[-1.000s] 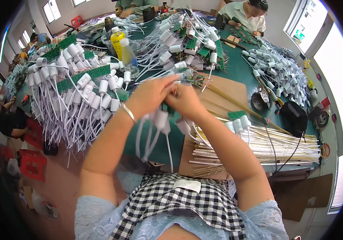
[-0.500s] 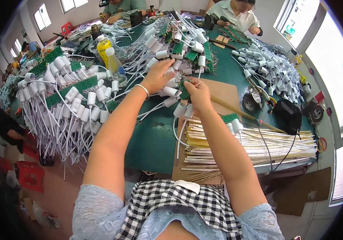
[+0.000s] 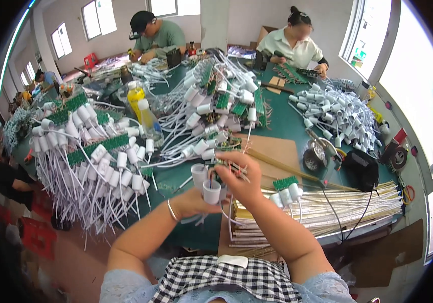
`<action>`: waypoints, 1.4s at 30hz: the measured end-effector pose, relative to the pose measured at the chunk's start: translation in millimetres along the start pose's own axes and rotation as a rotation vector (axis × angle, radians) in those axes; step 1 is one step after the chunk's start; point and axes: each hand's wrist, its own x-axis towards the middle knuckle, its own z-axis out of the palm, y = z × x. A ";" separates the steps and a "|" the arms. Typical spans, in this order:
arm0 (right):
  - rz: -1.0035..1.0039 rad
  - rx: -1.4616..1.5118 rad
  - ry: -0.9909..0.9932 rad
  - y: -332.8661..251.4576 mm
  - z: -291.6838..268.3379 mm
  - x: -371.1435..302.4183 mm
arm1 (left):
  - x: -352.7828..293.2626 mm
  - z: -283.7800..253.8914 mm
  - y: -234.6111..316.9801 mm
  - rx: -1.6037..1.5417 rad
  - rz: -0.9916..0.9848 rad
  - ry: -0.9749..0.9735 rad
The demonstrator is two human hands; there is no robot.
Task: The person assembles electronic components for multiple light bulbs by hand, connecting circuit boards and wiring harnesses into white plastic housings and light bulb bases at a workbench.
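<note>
Close in front of me, above the near table edge, two white plastic cylinders [image 3: 211, 192] with open tops face up. Thin wires join them to a small green circuit board, mostly hidden by my fingers. My right hand [image 3: 241, 177] is closed on this board from above, and wire ends stick out between its fingers. Beneath the cylinders, my left hand [image 3: 194, 203] curls round their white cables, its fingertips partly hidden. Just beyond lies a big heap of similar white cylinders [image 3: 196, 96] with cables and green boards [image 3: 222, 101].
Another heap of cylinders [image 3: 95, 151] hangs over the left table edge. Bundled pale strips [image 3: 327, 204] lie at right, with one board-and-cylinder piece [image 3: 285, 183] on them. Bottles [image 3: 149, 121], a solder reel [image 3: 317, 156] and a black cloth-like item [image 3: 360, 166] stand around. Two people work across the table.
Both hands have come back from the heap toward me, bringing the cylinders and board. My left hand has moved from the heap to beneath the cylinders. The view has tilted up.
</note>
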 end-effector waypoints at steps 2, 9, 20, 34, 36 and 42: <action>-0.041 0.039 -0.003 -1.7 -11.3 -11.7 | -0.1 21.1 10.3 -0.026 0.056 0.006; -0.284 0.121 -0.144 -23.4 -38.3 -19.8 | 4.1 17.6 50.3 0.873 0.626 0.140; -0.168 0.022 -0.215 -12.9 -52.1 -60.1 | -4.4 12.5 82.9 1.729 1.216 0.321; 0.246 0.464 -0.249 -11.2 -49.3 -87.2 | -6.6 3.6 75.0 1.796 1.339 0.359; 0.267 0.401 -0.264 -17.8 -53.1 -84.7 | -8.3 1.8 74.0 1.798 1.344 0.363; 0.274 0.452 -0.245 -23.1 -52.2 -85.9 | -6.7 -2.8 69.2 1.795 1.302 0.376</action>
